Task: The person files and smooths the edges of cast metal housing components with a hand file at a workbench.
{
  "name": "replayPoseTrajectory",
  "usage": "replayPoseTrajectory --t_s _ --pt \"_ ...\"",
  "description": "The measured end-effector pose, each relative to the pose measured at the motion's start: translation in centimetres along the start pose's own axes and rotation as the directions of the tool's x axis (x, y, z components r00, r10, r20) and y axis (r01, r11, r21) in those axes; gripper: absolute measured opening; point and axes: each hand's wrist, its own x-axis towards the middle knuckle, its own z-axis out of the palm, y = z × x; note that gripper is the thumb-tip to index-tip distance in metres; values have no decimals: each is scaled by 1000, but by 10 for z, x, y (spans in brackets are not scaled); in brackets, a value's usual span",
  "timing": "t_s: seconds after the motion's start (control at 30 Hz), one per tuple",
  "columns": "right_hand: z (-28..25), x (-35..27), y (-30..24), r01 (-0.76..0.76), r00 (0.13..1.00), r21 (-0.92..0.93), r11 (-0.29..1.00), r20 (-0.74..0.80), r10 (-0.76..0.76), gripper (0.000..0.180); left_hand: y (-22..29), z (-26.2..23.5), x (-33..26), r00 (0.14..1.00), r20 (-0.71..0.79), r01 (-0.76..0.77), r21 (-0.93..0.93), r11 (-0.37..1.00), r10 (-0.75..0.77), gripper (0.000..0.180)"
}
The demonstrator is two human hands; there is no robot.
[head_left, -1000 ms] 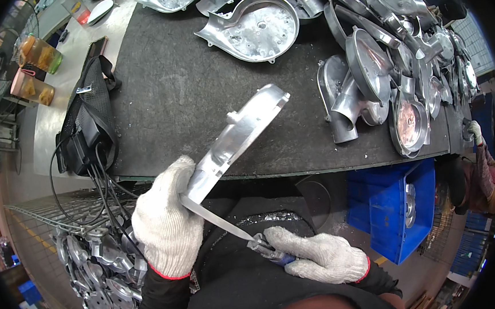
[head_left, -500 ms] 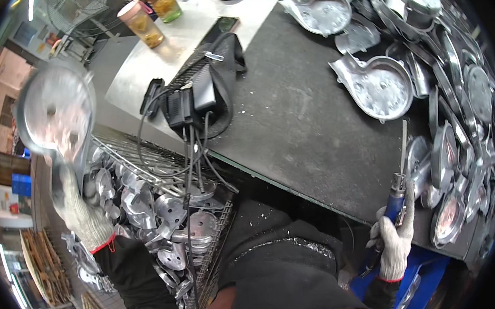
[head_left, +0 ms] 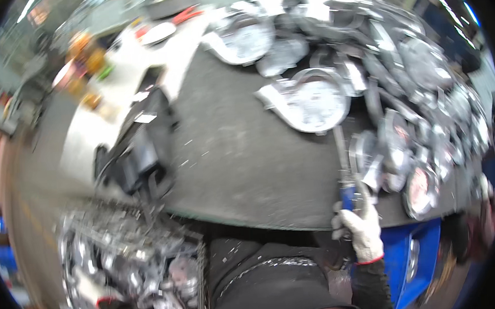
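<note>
Your dark-topped bench (head_left: 232,178), loaded heaviest on the right!
And look at that heap of silvery castings (head_left: 419,68) piled along your right side, parts leaning and overlapping right out to the far edge, while a single round-bodied casting (head_left: 318,105) lies at the heap's left border, its spout pointing left! Pale flecks (head_left: 204,153) dot the dark top in front of you. Over on your left, a black pouch (head_left: 147,118) sprawls near a dark flat slab (head_left: 152,76), and on the pale strip (head_left: 180,51) stand two blurred drink containers (head_left: 76,89), with a white dish (head_left: 158,33) farther back!
</note>
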Motion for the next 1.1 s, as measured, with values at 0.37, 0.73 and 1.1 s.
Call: replayPoseTrajectory --t_s 0.37,0.73,1.1 --pt "-5 0 19 69 997 217 974 -45 -60 84 320 203 -401 -157 272 -672 -734 99 949 51" --pt "-14 1 49 219 976 327 919 -72 -207 85 266 278 -524 -506 308 -720 -666 -197 806 20" --pt "-18 1 32 109 989 205 973 79 -128 82 243 184 -422 -354 599 -777 -615 130 718 59"
